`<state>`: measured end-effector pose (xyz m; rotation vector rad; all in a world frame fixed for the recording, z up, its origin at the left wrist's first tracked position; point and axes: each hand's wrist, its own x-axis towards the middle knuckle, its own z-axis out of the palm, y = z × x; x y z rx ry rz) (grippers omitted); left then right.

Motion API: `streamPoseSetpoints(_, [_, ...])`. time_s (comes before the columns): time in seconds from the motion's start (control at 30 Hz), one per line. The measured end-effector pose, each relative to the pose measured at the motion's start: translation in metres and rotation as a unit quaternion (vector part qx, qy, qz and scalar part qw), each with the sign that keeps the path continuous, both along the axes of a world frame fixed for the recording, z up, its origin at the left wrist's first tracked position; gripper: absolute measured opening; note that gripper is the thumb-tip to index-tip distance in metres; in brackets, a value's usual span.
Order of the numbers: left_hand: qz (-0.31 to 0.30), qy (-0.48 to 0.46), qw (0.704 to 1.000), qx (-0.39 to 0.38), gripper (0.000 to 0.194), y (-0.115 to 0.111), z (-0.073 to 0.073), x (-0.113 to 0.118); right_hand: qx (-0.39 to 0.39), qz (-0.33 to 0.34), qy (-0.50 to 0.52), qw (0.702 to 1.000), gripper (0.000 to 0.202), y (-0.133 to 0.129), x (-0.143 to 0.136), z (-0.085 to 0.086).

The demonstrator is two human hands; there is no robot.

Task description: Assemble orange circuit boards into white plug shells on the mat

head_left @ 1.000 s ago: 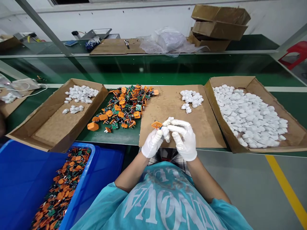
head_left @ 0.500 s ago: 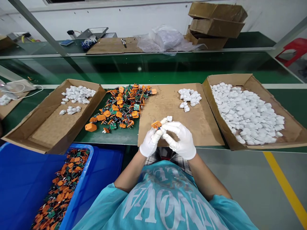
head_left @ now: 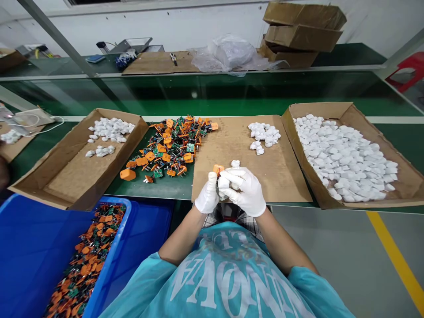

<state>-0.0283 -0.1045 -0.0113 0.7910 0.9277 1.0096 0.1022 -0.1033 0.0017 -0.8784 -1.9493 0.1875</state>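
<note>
My left hand, in a white glove, is closed on an orange piece that pokes up between the fingertips. Against it, my right hand, also gloved, has its fingers curled around the near side of the same piece; whether it holds a part of its own is hidden. A small white piece lies on the cardboard sheet just beyond my right fingers. Left of the sheet is a pile of orange pieces with green circuit boards. White pieces form a small group at the sheet's back right.
A cardboard tray with some white pieces stands left, another tray full of them right. Below left, a blue bin holds orange parts. Stacked boxes and plastic wrap sit on the back shelf.
The orange piece has turned more upright between my hands, and my left thumb now points up beside it. My right fingers have closed in around it. The whole view has shifted slightly.
</note>
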Motion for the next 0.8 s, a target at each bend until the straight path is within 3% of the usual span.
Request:
streamPoseSetpoints(0.17, [-0.036,-0.023,0.999,0.028,0.075,-0.001,-0.002,0.002,-0.01,-0.023,0.051,0.998,0.027,-0.003,-0.004,-0.005])
streamPoseSetpoints(0.3, [-0.027,0.048,0.995,0.083,0.073,0.003,-0.005,-0.001,-0.101,0.042,0.13,0.985,0.028,0.0,-0.005,-0.006])
streamPoseSetpoints(0.57, [-0.028,0.12,0.989,0.082,0.074,0.021,-0.009,0.006,-0.206,0.024,0.241,0.948,0.018,0.018,-0.005,-0.023])
streamPoseSetpoints(0.67, [-0.024,0.131,0.988,0.074,0.071,0.026,-0.01,0.009,-0.196,-0.02,0.239,0.951,0.015,0.024,-0.002,-0.03])
streamPoseSetpoints(0.8, [-0.033,0.13,0.99,0.042,0.068,0.031,-0.008,0.01,-0.124,-0.044,0.17,0.977,0.013,0.025,0.0,-0.033])
